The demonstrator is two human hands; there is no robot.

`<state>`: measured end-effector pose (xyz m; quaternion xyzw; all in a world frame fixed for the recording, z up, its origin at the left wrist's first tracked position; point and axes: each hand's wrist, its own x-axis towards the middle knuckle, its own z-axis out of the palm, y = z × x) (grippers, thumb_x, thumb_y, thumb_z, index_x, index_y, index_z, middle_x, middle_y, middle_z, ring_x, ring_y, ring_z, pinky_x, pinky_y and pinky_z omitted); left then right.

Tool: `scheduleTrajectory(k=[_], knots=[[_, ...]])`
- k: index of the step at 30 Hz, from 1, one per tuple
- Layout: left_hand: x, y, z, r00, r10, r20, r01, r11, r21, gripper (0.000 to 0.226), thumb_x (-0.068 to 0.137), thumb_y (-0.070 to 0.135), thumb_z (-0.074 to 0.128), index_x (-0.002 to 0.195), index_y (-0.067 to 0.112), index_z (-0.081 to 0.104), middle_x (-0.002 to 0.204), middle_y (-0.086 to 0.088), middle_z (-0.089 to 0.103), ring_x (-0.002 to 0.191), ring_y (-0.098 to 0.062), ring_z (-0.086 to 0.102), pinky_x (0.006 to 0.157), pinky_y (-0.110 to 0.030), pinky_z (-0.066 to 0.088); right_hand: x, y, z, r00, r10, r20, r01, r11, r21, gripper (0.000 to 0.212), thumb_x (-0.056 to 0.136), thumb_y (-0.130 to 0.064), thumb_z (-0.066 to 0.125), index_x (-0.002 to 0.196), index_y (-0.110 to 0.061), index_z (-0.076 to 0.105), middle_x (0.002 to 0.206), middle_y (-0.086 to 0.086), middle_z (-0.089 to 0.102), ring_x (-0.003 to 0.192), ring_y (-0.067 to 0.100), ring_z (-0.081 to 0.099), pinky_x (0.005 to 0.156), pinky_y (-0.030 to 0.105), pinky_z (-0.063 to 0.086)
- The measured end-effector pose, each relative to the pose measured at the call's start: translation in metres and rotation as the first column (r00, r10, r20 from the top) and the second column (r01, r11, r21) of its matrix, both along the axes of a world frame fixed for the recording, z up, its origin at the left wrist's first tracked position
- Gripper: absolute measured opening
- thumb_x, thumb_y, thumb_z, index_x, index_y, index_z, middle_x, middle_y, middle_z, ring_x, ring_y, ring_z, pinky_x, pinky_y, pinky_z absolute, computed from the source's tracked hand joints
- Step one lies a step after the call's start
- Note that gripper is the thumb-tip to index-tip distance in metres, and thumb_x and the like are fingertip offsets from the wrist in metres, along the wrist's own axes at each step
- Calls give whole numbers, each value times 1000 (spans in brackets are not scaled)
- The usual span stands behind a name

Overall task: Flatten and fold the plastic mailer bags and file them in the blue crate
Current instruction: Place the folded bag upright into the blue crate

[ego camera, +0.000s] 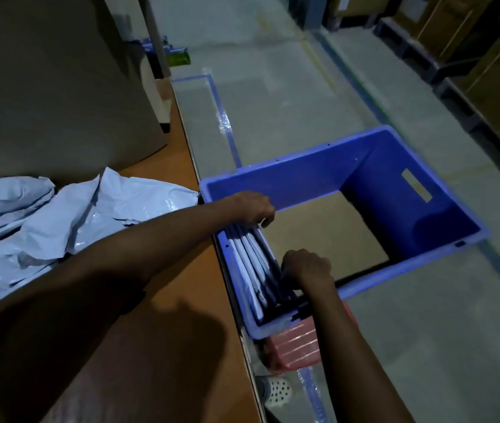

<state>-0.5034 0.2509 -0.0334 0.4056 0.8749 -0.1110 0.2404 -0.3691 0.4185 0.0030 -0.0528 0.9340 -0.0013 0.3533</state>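
The blue crate (328, 160) stands beside the wooden table's right edge, on a red crate. Several folded grey mailer bags (253, 264) stand on edge against the crate's left wall. My left hand (253, 207) reaches over the crate's rim and grips the far end of that stack with curled fingers. My right hand (306, 267) is closed in a fist on the stack's near end, knuckles up. A heap of crumpled loose mailer bags (59, 215) lies on the table at the left.
A brown cardboard sheet (325, 236) lines the crate's bottom. A large cardboard box (53, 87) stands at the table's back left. The red crate (297, 346) sits under the blue one. Pallets with cartons line the far right of the floor.
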Motion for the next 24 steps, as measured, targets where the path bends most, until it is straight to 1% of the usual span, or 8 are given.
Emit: scheduleTrajectory(k=[3,7,10,13,14,17,22,24], knots=[[-3,5,-1,996,59,68,-60,998,23,44,90,9,71,133,17,65,134,-9,64,122,-28,59,89,-39,47,-13,-3,-6,997,-43,70,47,998,-51,48,102,-36,49,146,-14,50,148,13,51,133,34,52,107,41,42],[-1,10,-7,968,183,172,-172,982,-75,45,97,12,60,141,26,60,142,-7,58,123,-29,57,100,-40,48,-33,-8,-13,956,-112,272,160,974,-163,50,101,-30,52,147,-9,49,146,18,53,115,39,64,92,43,55],[-4,5,-18,922,256,290,-208,961,-184,41,102,11,54,139,26,62,143,-3,60,120,-29,60,103,-46,51,-38,-8,-18,906,-147,397,248,944,-217,49,103,-20,51,150,-5,44,149,21,47,118,47,62,96,57,56],[-10,-2,-29,889,283,361,-208,950,-231,47,99,7,52,141,28,60,140,-1,61,115,-31,64,98,-48,54,-41,-7,-25,893,-158,422,277,931,-237,51,104,-16,51,154,-10,41,151,18,48,126,42,59,104,51,52],[-10,-4,-30,882,287,373,-214,950,-226,48,98,7,53,140,29,60,140,-3,61,113,-32,65,97,-50,55,-40,-8,-25,890,-137,435,268,929,-256,54,103,-14,50,155,-13,39,150,19,49,120,42,63,100,50,53],[-12,-9,-36,874,298,383,-240,951,-192,49,97,2,55,139,27,62,139,-5,61,112,-34,65,97,-51,56,-39,-10,-23,848,-158,506,350,884,-311,61,102,-13,45,160,-22,29,148,17,45,89,41,68,72,50,60],[-1,-6,-12,892,299,339,-287,954,-84,52,95,-2,55,140,24,62,138,-10,62,111,-32,65,91,-46,57,-43,-6,-26,887,-238,396,369,880,-298,58,105,-21,39,162,-20,27,148,27,44,98,47,69,71,56,62],[4,-3,-2,902,274,335,-260,962,-86,49,97,-1,56,141,21,61,141,-10,60,115,-31,63,90,-43,54,-44,-5,-23,892,-216,396,351,884,-308,54,106,-18,39,160,-13,33,150,24,44,105,46,69,80,53,62]])
